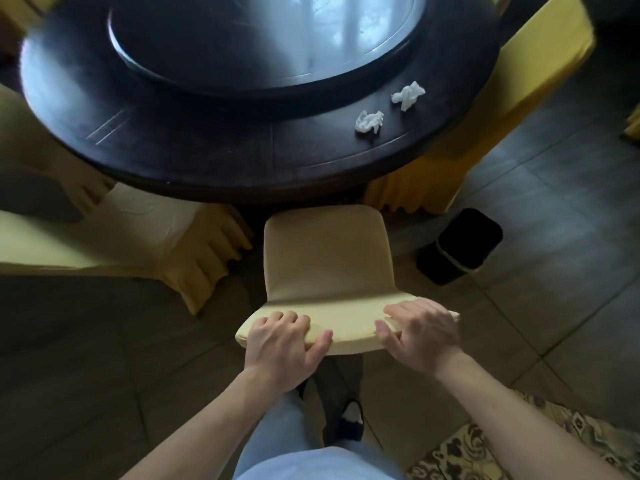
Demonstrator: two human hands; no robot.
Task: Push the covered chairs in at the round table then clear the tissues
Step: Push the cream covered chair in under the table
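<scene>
A beige upholstered chair [329, 258] stands in front of me, its seat reaching the edge of the dark round table [207, 161]. My left hand [284, 341] grips the top of its backrest on the left, and my right hand [420, 332] grips the same top edge on the right. Two crumpled white tissues lie on the table's rim: one tissue [369, 121] nearer me and the other tissue [408, 94] further right. A yellow-covered chair [114, 237] sits at the left, tucked partly under the table. Another yellow-covered chair [485, 133] stands at the right.
A glass turntable [263, 39] fills the table's middle. A black waste bin [460, 245] stands on the tiled floor right of the beige chair. A patterned rug [519, 445] lies at the lower right. My legs and a dark shoe show below the chair.
</scene>
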